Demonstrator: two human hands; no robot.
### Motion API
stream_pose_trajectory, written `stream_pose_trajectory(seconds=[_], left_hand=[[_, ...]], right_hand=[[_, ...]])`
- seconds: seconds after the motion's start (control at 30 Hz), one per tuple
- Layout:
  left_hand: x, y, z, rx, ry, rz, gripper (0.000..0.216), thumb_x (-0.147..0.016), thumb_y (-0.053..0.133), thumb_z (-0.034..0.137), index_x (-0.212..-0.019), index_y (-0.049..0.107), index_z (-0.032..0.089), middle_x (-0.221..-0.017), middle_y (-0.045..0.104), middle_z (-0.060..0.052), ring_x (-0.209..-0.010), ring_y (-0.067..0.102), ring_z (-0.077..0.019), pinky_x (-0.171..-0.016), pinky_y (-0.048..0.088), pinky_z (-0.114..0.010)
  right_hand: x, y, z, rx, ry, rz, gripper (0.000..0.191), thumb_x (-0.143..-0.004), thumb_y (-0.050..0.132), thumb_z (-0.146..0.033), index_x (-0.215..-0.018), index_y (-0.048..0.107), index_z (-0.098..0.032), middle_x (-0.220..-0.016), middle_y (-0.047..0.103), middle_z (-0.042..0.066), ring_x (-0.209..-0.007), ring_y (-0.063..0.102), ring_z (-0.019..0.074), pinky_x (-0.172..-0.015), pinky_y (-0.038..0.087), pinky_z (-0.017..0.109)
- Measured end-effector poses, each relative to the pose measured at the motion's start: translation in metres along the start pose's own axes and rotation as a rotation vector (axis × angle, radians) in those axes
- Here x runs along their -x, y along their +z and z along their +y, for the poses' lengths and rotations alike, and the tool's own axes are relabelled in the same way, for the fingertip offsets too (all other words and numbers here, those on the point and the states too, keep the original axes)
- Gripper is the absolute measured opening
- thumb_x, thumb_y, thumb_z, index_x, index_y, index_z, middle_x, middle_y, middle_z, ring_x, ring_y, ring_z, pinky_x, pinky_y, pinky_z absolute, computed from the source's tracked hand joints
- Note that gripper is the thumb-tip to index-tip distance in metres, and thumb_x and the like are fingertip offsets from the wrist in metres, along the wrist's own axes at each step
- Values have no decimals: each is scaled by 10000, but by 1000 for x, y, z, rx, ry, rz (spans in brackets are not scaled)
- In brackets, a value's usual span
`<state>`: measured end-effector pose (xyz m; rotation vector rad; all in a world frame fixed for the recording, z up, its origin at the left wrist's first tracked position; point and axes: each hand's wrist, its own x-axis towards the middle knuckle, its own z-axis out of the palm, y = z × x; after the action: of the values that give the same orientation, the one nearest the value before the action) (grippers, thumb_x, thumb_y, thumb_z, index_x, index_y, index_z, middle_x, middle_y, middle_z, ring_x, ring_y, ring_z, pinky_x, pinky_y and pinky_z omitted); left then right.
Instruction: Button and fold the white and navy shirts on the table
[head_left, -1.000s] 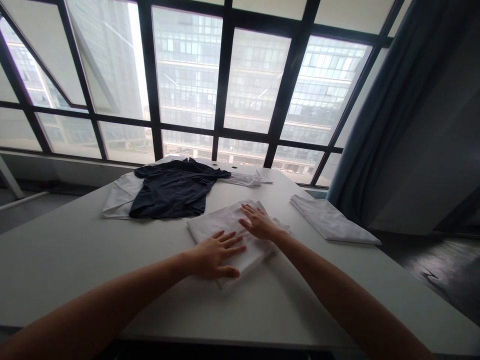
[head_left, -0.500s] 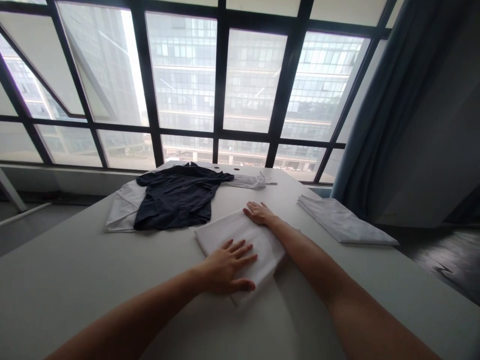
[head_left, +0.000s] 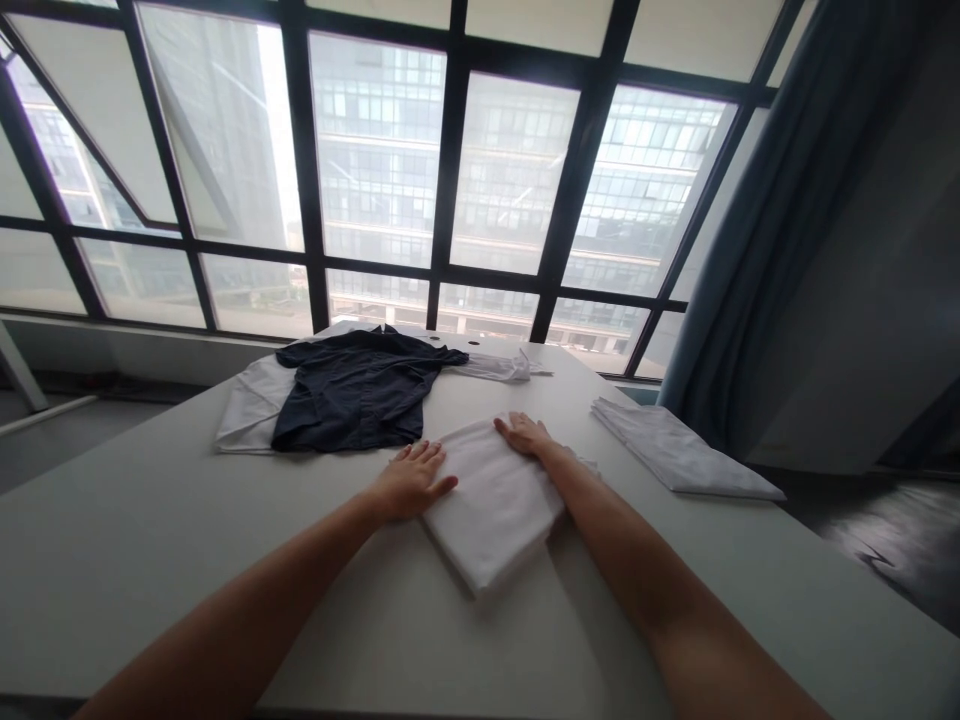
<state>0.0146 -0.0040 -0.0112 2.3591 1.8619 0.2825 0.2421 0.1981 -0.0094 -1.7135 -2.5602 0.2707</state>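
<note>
Window wall of dark steel frames at 12 o'clock, blue-grey curtain at 2 o'clock, long white table running across the foreground. Observed at the table: both hands palm down, neither pinching nor gripping. Left hand lies with fingers lightly spread, fingertips against the near-left edge of a folded white cloth, the palm on bare tabletop. Right hand lies flat with fingers together to slightly parted, over the cloth's far corner. The hands are apart, with the cloth between them, and it sits at mid-table, directly ahead of the person, its layers lying flat and squared. Work in view: a folded piece being held flat on the table. At 10 to 11 o'clock from the cloth, a dark navy shirt lies spread over a white garment, with a white sleeve reaching out at 12 o'clock. At 2 to 3 o'clock, a second folded white cloth lies near the table's edge, well apart from the hands.
</note>
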Motion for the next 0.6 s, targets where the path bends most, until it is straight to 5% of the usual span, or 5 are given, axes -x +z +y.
stream_pose_trajectory(seconds=[0.1,0.23,0.33,0.47,0.6], left_hand=[[-2,0,4,-1,-13,18,702,-1000,255,621,-1523,384,170,-1616,283,-142,-1510,208,-311,-1207,151,-553],[-5,0,7,-8,-43,36,666,-1000,268,615,-1516,400,216,-1611,298,-136,-1502,233,-317,-1177,174,-617],[-4,-2,10,-15,-59,35,657,-1000,280,606,-1516,400,219,-1612,299,-125,-1499,239,-318,-1168,202,-616],[-1,-4,13,-25,-67,25,662,-1000,270,606,-1517,398,214,-1614,292,-124,-1501,230,-324,-1166,205,-616],[-2,-1,11,-13,-56,38,652,-999,273,602,-1505,415,216,-1609,306,-137,-1498,237,-330,-1159,209,-616]], right_hand=[[-7,-6,5,-10,13,-1,829,-987,97,-656,-1571,248,-88,-1631,216,189,-1505,216,253,-1198,152,471],[7,-11,-15,107,-26,190,728,-1028,146,-550,-1562,266,-70,-1627,236,180,-1521,154,242,-1212,12,490],[41,-9,-44,112,-204,265,687,-1032,187,-532,-1567,281,-112,-1631,245,136,-1522,153,214,-1220,11,450],[99,-8,-56,68,-460,163,781,-987,198,-663,-1575,289,-157,-1630,253,100,-1524,152,214,-1227,40,424],[125,-14,-17,58,-212,92,801,-988,126,-660,-1590,233,-142,-1648,181,101,-1533,104,230,-1221,73,459]])
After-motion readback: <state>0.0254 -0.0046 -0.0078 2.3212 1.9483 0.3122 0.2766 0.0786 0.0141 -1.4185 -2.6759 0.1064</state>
